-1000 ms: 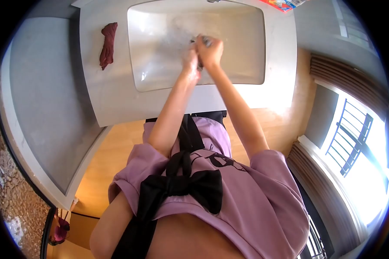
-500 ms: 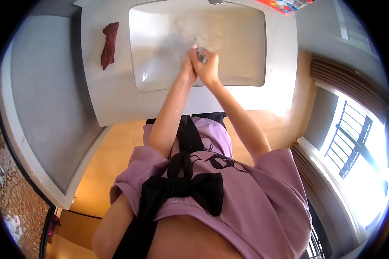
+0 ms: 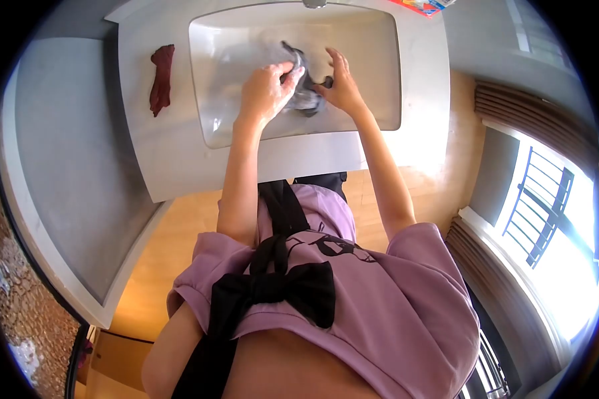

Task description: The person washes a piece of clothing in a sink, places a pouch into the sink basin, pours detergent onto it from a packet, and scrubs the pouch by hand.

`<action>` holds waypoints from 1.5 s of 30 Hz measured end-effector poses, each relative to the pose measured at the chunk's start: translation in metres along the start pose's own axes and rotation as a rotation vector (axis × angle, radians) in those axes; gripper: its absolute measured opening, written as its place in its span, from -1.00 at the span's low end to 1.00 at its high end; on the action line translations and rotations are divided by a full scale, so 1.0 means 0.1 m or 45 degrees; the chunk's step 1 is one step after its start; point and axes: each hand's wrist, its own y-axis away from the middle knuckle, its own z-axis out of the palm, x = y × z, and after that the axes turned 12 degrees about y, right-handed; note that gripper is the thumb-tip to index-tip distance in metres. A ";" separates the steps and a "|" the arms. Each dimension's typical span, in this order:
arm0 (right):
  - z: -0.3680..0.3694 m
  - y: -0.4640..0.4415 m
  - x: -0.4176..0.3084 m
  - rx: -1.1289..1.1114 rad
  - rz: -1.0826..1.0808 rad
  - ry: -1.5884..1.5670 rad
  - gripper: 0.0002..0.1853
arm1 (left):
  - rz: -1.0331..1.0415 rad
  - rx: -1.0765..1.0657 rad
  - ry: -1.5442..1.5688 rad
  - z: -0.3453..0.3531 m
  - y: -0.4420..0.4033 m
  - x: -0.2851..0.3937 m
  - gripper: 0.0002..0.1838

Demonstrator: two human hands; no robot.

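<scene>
A dark grey, wet cloth [image 3: 306, 98] hangs loosely between my hands over the white sink basin [image 3: 373, 100]. My left hand [image 3: 266, 90], with suds on it, pinches the cloth between thumb and fingers on its left side. On the other side, my right hand [image 3: 343, 83] has its fingers spread, with the thumb against the cloth's edge. The cloth's lower part is smeared by motion.
A dark red cloth [image 3: 161, 81] lies on the white counter [image 3: 136, 126] left of the basin. The faucet [image 3: 315, 3] is at the basin's far edge. A colourful packet [image 3: 424, 5] lies at the back right. A window [image 3: 546, 213] is on the right.
My hands, earlier pressed together around the grey cloth, have moved apart. The cloth has opened out between them, and my right hand's fingers have spread. The view has shifted slightly.
</scene>
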 end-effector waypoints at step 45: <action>0.27 -0.17 -0.97 0.373 0.035 0.035 -0.80 | -0.892 0.129 2.059 0.36 0.07 -0.29 -0.73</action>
